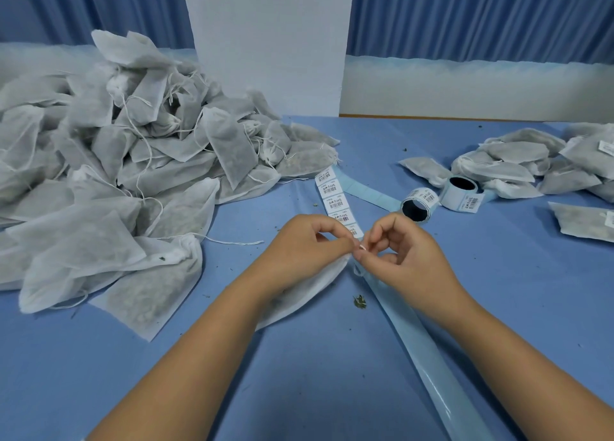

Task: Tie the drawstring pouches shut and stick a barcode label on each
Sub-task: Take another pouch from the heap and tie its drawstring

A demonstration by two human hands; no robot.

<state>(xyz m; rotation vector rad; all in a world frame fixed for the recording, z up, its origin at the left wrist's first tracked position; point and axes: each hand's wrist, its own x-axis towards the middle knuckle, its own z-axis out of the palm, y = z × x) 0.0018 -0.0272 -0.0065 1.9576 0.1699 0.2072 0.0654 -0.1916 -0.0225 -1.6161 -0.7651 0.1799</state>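
Note:
A white drawstring pouch [309, 291] lies on the blue table under my left forearm, its neck pointing right. My left hand [302, 251] and my right hand [402, 254] meet just above the neck, both with curled fingers pinching the thin white drawstring at about the same spot. A strip of barcode labels [335, 198] on blue backing runs away from my hands toward the back. Its empty blue backing [428, 351] trails toward the near edge.
A big heap of white pouches [109, 161] fills the left side. Labelled pouches [531, 168] lie at the right. Two label rolls [418, 205] [461, 193] stand right of centre. A white pillar [265, 42] rises at the back. Bits of dried herb dot the table [360, 301].

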